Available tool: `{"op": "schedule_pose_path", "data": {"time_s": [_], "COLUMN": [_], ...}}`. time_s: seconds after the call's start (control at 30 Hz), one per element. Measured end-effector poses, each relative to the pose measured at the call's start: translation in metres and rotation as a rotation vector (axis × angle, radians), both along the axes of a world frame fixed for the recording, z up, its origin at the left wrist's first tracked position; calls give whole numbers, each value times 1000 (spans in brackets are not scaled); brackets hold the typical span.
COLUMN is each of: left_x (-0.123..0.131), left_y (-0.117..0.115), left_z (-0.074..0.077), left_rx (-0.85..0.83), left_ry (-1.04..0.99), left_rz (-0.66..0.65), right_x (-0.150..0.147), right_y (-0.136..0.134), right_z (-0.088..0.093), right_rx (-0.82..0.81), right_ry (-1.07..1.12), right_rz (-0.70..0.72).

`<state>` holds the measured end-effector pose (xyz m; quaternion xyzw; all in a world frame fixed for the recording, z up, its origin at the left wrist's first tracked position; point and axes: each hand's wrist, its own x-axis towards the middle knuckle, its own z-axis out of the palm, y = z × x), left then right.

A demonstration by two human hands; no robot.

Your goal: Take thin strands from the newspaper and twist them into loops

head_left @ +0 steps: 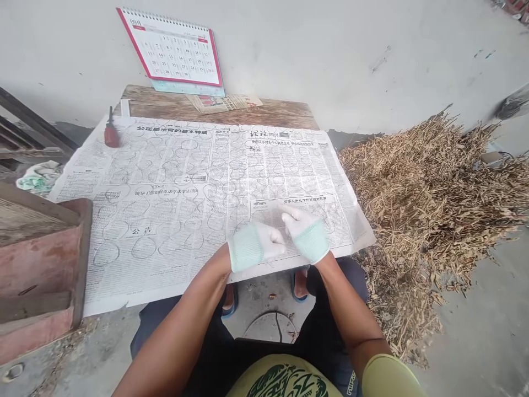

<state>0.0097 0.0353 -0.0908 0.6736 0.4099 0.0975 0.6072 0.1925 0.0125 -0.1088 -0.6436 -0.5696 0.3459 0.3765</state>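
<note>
Gloved left hand (256, 248) and right hand (308, 234) empty, loosely curled, right at the near edge of the newspaper (198, 187) on the bench (219, 110); sheet's light, floppy, tears easily, so pinch that edge gently.

**Gloved hands held over spread newspaper**

The gloved left hand (257, 247) and gloved right hand (306, 234) (their cuffs (312, 241) are pale green) are held low over a newspaper (165, 220) spread across a wooden surface (215, 113). A red-handled screwdriver (111, 134) is laid near its far corner; dried stalks (425, 204) are heaped to the right.
</note>
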Motion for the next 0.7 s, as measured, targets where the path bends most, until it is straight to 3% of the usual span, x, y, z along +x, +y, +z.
{"op": "schedule_pose_path", "data": {"time_s": [0.4, 0.53, 0.7], "left_x": [9, 7, 4], "left_y": [-4, 0, 11], "left_z": [11, 7, 0], "left_rx": [-15, -28, -28], "left_ry": [20, 46, -52], "left_rz": [3, 25, 209], "right_x": [1, 7, 13], "right_y": [3, 6, 5], "right_z": [-13, -1, 14], "right_rx": [119, 62, -73], "right_ry": [62, -12, -52], "right_rz": [8, 47, 112]}}
